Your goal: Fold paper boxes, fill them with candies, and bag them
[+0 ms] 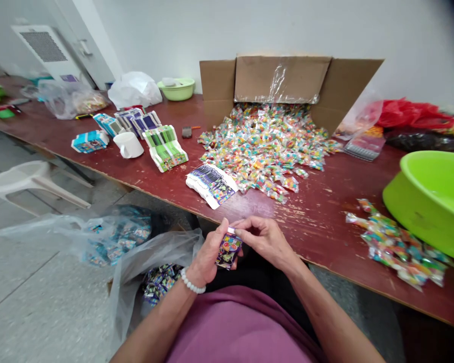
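Note:
My left hand (pixel 209 258) and my right hand (pixel 264 238) meet just below the near edge of the dark red table (pixel 318 222). Together they pinch a small purple printed packet (pixel 229 251); the left hand wraps its side and the right hand's fingers press its top edge. A stack of flat purple packets (pixel 212 184) lies on the table just beyond my hands. Further back a big heap of small colourful candy sachets (pixel 267 146) spills from an opened cardboard box (pixel 283 80).
A lime green basin (pixel 431 201) and a smaller pile of sachets (pixel 397 249) sit at right. Green, blue and purple packet stacks (pixel 165 147) and a white cup (pixel 128 145) lie at left. Clear bags of filled packets (pixel 151 272) hang below the table; a white plastic chair (pixel 34 184) stands left.

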A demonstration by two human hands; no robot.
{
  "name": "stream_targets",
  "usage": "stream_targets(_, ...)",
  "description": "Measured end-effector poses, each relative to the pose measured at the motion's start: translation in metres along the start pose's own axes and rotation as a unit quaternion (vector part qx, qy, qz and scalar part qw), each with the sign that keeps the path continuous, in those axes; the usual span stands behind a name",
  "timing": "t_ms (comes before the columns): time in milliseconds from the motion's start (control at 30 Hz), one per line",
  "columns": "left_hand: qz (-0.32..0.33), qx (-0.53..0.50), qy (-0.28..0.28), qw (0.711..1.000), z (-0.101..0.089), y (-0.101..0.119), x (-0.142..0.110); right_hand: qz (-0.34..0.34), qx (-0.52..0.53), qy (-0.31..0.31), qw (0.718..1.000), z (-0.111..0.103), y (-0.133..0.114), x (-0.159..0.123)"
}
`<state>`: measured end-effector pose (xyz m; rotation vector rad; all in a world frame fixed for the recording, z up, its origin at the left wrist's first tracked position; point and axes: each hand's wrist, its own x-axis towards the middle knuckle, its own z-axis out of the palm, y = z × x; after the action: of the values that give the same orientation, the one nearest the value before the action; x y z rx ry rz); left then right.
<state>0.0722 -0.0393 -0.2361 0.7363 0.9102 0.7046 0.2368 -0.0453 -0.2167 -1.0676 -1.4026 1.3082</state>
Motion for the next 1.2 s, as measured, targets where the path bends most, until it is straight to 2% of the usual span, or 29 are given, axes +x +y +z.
stream_targets(133, -0.030, -0.076, -0.016, 0.997, -0.002, 0.003, 0.002, -0.095, -0.123, -0.011, 0.988, 0.005, 0.001, -0.009)
stream_targets(267, -0.016, -0.106, -0.002, 0.994, -0.003, 0.002, 0.003, -0.141, -0.155, 0.015, 0.978, 0.020, 0.015, -0.011)
stream_targets(333, 0.016, -0.058, 0.033, 0.998, -0.015, -0.001, -0.004, -0.138, -0.156, 0.001, 0.978, 0.025, 0.025, -0.008)
stream_targets(433, 0.063, 0.108, 0.114, 0.986, -0.054, -0.008, -0.028, -0.096, -0.173, 0.020, 0.980, 0.019, 0.039, 0.008)
stream_targets(467, 0.068, 0.175, 0.146, 0.971, -0.071, -0.010, -0.038, -0.074, -0.187, 0.048, 0.978, 0.013, 0.043, 0.016)
stream_targets(533, 0.078, 0.316, 0.208, 0.922, -0.101, -0.012, -0.056, -0.034, -0.221, 0.112, 0.968, -0.001, 0.052, 0.035)
stream_targets(600, 0.077, 0.417, 0.266, 0.866, -0.119, -0.008, -0.063, -0.017, -0.248, 0.160, 0.955, -0.014, 0.061, 0.056)
stream_targets(633, 0.095, 0.458, 0.283, 0.838, -0.121, -0.004, -0.060, -0.014, -0.258, 0.177, 0.950, -0.018, 0.065, 0.065)
stream_targets(700, 0.170, 0.525, 0.293, 0.781, -0.112, 0.006, -0.040, -0.014, -0.275, 0.200, 0.940, -0.023, 0.073, 0.078)
stream_targets(767, 0.246, 0.586, 0.291, 0.715, -0.093, 0.019, -0.007, -0.019, -0.296, 0.209, 0.932, -0.024, 0.079, 0.084)
stream_targets(833, 0.260, 0.623, 0.315, 0.667, -0.074, 0.031, 0.031, -0.029, -0.309, 0.207, 0.928, -0.025, 0.083, 0.084)
stream_targets(867, 0.246, 0.633, 0.325, 0.658, -0.067, 0.035, 0.048, -0.034, -0.312, 0.205, 0.927, -0.025, 0.084, 0.082)
stream_targets(933, 0.208, 0.618, 0.344, 0.675, -0.060, 0.040, 0.074, -0.042, -0.310, 0.204, 0.928, -0.027, 0.085, 0.079)
stream_targets(1000, 0.185, 0.566, 0.357, 0.719, -0.061, 0.042, 0.088, -0.044, -0.303, 0.209, 0.929, -0.028, 0.086, 0.077)
stream_targets(1100, 0.198, 0.443, 0.353, 0.800, -0.069, 0.043, 0.092, -0.042, -0.285, 0.215, 0.933, -0.029, 0.087, 0.078)
stream_targets(1200, 0.216, 0.364, 0.323, 0.847, -0.074, 0.044, 0.090, -0.030, -0.250, 0.222, 0.942, -0.029, 0.088, 0.081)
